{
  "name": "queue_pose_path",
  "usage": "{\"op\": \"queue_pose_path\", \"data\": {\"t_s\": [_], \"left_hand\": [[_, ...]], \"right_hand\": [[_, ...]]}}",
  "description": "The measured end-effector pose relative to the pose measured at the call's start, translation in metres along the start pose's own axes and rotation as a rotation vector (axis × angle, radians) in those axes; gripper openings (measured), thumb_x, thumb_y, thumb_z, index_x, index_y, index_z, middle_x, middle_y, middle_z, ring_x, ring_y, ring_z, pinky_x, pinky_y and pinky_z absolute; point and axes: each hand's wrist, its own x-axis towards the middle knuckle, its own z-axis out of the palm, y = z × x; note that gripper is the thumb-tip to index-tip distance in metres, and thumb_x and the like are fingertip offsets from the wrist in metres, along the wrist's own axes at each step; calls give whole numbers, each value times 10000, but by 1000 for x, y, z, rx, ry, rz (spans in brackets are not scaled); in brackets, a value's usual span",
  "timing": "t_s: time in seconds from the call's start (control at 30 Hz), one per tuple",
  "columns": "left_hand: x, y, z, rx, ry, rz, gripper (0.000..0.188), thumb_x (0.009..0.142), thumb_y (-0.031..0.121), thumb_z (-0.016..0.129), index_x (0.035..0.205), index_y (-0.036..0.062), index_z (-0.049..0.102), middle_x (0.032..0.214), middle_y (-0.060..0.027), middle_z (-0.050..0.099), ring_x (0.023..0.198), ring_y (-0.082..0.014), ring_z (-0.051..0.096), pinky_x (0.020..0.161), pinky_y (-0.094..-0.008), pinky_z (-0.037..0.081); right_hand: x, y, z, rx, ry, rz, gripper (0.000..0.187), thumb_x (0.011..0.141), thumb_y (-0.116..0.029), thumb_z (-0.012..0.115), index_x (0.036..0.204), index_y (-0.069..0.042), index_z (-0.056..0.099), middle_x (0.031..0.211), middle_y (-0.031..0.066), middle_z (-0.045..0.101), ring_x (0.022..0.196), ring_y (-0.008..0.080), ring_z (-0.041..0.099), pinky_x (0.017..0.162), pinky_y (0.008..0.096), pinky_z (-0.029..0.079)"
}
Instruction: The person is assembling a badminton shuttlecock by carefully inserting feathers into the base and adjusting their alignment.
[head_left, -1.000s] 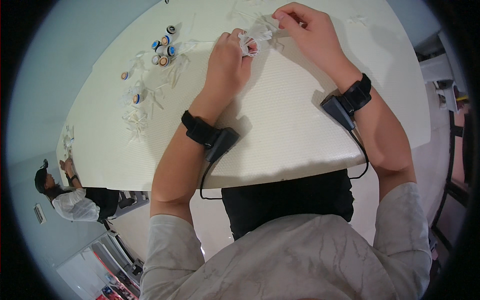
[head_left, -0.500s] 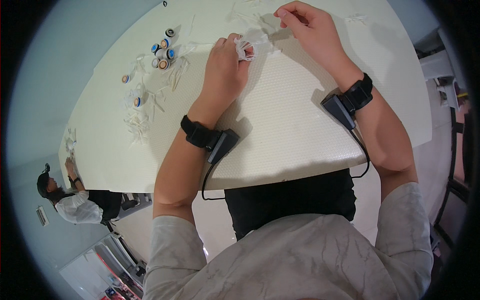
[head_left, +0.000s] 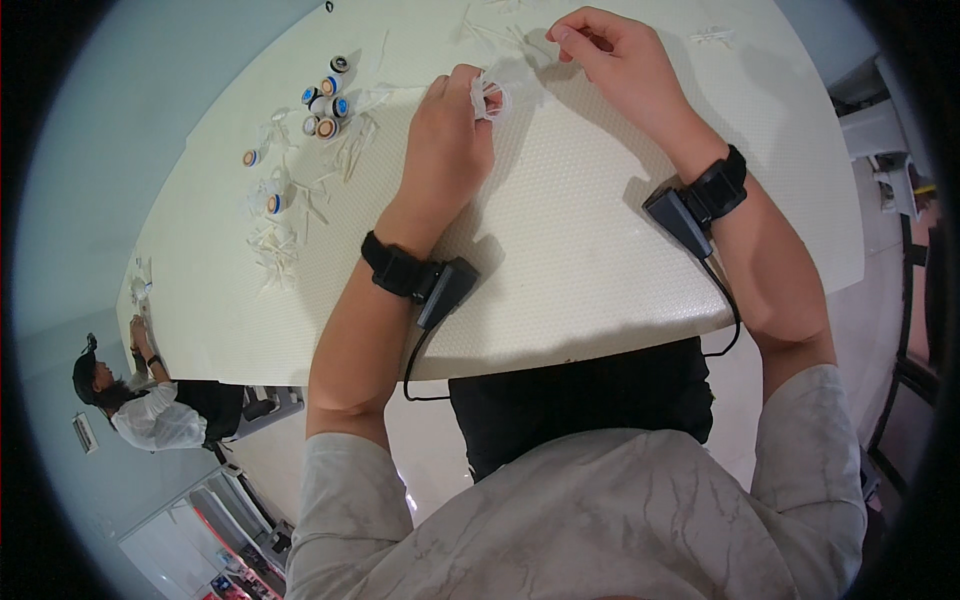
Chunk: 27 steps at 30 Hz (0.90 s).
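My left hand (head_left: 455,125) is closed round a translucent white plastic piece (head_left: 492,97) with a round opening and thin white strands across it. What kind of thing it is I cannot make out. To its right, above the far part of the table, my right hand (head_left: 615,55) has its thumb and forefinger pinched together. Anything between those fingertips is too small to name. Near the fingertips, on the table, lie thin white sticks (head_left: 490,32). Left of my left hand is a loose pile of similar white sticks (head_left: 352,148).
Several small round-capped bottles (head_left: 327,105) cluster on the white table (head_left: 580,240), and single bottles (head_left: 250,158) stand nearer. More white sticks (head_left: 275,250) lie scattered at the left, a few (head_left: 712,36) at the far right. Another person (head_left: 150,405) works at the table's left end.
My right hand has dipped slightly, still pinched. The left hand has tilted the plastic piece a little, and a white edge beside it no longer shows. The other person's hands have shifted.
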Motion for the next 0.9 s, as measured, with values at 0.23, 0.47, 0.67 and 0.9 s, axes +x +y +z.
{"op": "queue_pose_path", "data": {"t_s": [0.23,0.47,0.67,0.9], "left_hand": [[-2,-4,4,52,74,75,191,894,33,636,1045,-46,551,896,-244,646,844,-454,633,730,-440,514],[-2,0,-8,-61,14,-62,235,898,73,690,1051,-56,566,937,-250,648,833,-437,639,717,-414,516],[5,-3,-13,24,-83,-14,244,891,76,691,1087,-32,592,983,-220,662,861,-420,647,742,-407,523],[5,2,-14,131,-124,-19,200,893,96,663,1048,-24,622,1018,-230,661,914,-440,637,783,-436,525]], "right_hand": [[0,-4,0,-17,-41,37,190,965,-133,635,997,44,700,784,76,700,697,107,594,646,280,496],[-3,-11,-5,-80,-87,41,204,970,-147,627,993,37,713,756,91,698,682,124,595,646,290,496],[3,19,0,-123,-114,-38,228,988,-193,615,1044,6,712,809,47,699,716,102,588,664,270,484],[1,18,2,-154,-113,-93,256,995,-231,622,1098,-16,715,871,29,704,778,97,619,742,256,505]]}}
